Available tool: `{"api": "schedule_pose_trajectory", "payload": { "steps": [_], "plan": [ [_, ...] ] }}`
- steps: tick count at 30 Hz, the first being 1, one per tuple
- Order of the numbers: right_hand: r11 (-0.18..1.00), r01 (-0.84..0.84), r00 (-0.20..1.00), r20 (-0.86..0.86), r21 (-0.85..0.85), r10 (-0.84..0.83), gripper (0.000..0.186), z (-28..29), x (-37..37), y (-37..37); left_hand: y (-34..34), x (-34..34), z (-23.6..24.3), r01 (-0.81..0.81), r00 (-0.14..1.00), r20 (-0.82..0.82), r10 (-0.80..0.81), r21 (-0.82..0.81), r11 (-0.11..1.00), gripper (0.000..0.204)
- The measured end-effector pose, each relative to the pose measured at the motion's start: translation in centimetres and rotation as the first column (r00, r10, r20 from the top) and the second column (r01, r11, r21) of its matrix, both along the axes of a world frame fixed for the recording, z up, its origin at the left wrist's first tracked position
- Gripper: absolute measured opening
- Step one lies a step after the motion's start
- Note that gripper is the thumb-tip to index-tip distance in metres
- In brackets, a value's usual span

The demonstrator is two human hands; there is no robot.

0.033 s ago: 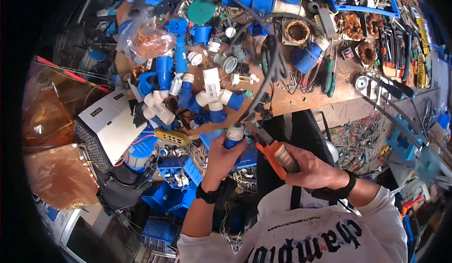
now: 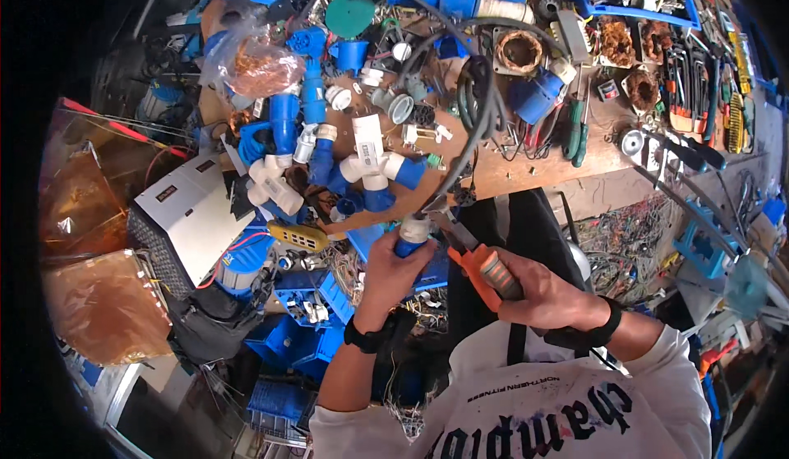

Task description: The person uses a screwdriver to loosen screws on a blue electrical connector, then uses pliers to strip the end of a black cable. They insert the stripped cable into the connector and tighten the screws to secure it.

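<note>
My left hand (image 2: 388, 272) is wrapped round a blue industrial plug (image 2: 414, 230) with a whitish collar at its upper end. A thick dark cable (image 2: 460, 171) runs up from the plug's top over the bench edge. In my right hand (image 2: 546, 293) are orange-handled pliers (image 2: 470, 263) with a striped grip. Their metal jaws point up and left, beside the collar and cable; whether they touch cannot be made out. White-and-blue multi-way connectors (image 2: 368, 163) lie on the bench just beyond my left hand.
The wooden bench (image 2: 509, 171) carries blue plugs, copper windings (image 2: 518, 51), a bag of copper wire (image 2: 261, 73) and green-handled screwdrivers (image 2: 573, 134). A yellow remote control (image 2: 297, 235) hangs at the bench edge. Blue bins (image 2: 296, 344) stand below left; tangled wires (image 2: 633, 245) lie at right.
My left hand and the plug have shifted very slightly to the right. My right hand and the pliers look unmoved.
</note>
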State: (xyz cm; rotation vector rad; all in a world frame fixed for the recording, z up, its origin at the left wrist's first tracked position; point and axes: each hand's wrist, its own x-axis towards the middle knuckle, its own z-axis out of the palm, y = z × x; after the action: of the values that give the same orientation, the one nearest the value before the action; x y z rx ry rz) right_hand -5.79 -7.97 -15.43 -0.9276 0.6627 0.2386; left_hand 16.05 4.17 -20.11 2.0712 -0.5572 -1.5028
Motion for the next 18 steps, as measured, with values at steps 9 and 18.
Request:
{"api": "schedule_pose_trajectory", "payload": {
  "steps": [9, 18],
  "plan": [
    [0.993, -0.012, 0.997, -0.08, -0.116, 0.002, 0.074, 0.0, -2.8, 0.9, -1.9, -2.2, -0.7, 0.193, 0.978, 0.092, -0.189, -0.031, 0.981, 0.03],
    [0.942, -0.053, 0.999, -0.018, -0.33, 0.049, 0.073, -0.8, -4.2, -0.2, -1.5, -2.6, -1.4, 0.215, 0.976, 0.051, -0.211, -0.092, 0.972, 0.033]
  ]
}}
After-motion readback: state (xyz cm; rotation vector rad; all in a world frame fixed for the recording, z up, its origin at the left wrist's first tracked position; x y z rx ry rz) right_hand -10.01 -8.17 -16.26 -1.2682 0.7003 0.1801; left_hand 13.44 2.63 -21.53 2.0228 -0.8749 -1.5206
